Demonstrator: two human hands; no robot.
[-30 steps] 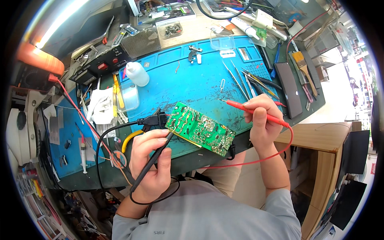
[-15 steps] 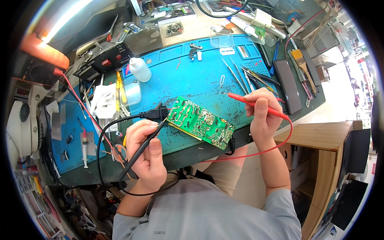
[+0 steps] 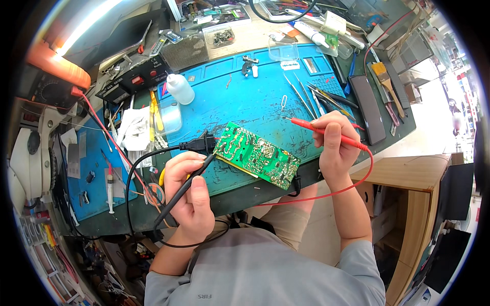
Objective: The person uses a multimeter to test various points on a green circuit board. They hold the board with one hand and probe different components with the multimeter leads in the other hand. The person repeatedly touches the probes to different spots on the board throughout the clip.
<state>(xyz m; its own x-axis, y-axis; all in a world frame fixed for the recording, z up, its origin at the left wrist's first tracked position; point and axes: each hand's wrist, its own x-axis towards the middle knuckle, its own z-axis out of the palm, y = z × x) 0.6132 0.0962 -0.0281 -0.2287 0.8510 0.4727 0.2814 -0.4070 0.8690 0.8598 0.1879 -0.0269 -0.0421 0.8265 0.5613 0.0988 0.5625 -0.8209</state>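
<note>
A green circuit board (image 3: pixel 255 155) lies at a slant, solder side up, near the front edge of the blue work mat (image 3: pixel 219 109). My left hand (image 3: pixel 191 196) is closed around a black multimeter probe (image 3: pixel 181 191), whose tip is at the board's left end; whether it touches a solder joint is too small to tell. In my right hand (image 3: pixel 337 143) is a red multimeter probe (image 3: pixel 306 125), pointing left and held above the mat, apart from the board. A black power plug (image 3: pixel 199 144) sits at the board's left end. The orange multimeter (image 3: pixel 53 79) stands at the far left.
A white squeeze bottle (image 3: pixel 180 89) stands behind the board. Several tweezers (image 3: pixel 301 97) and a paper clip (image 3: pixel 284 103) lie on the mat to the right. A dark phone-like slab (image 3: pixel 367 109) lies at the right edge. The red probe lead (image 3: pixel 326 195) loops past the table's front edge.
The black probe has shifted slightly in my left hand, its tip a little further right along the board's left end. The right hand, red probe and board stay nearly the same.
</note>
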